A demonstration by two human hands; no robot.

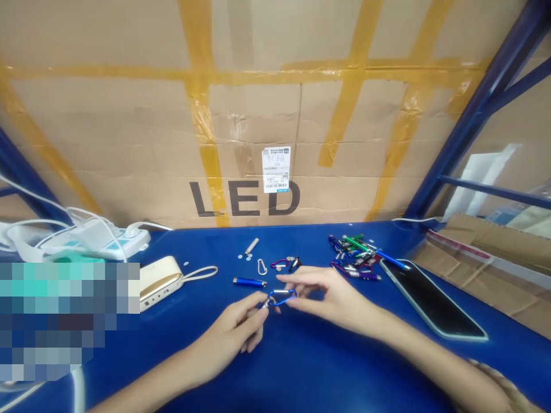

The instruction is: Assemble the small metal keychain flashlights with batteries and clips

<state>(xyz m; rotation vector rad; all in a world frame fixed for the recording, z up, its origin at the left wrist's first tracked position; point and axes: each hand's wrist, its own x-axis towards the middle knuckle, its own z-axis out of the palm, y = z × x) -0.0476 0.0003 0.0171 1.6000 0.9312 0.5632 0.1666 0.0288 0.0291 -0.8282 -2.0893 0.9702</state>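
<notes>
My right hand (331, 295) pinches a blue aluminium carabiner (282, 297) with a silver gate between its fingertips. My left hand (235, 335) closes on a small silver piece (263, 305) at the carabiner's near end. Just beyond the hands, a blue mini flashlight (249, 281) lies on the blue tabletop (301, 373). Farther back are a white carabiner (262, 267), a purple carabiner (279, 264), a silver flashlight (252, 246) and several small metal discs (247, 257). A heap of multicoloured mini flashlights (355, 257) lies beyond my right hand.
A black smartphone (433, 299) lies at the right and a cream power bank (159, 282) at the left. A power strip (94, 241) with white cables sits back left. A taped cardboard box (258, 115) stands behind the table, within a blue metal shelf frame (473, 120).
</notes>
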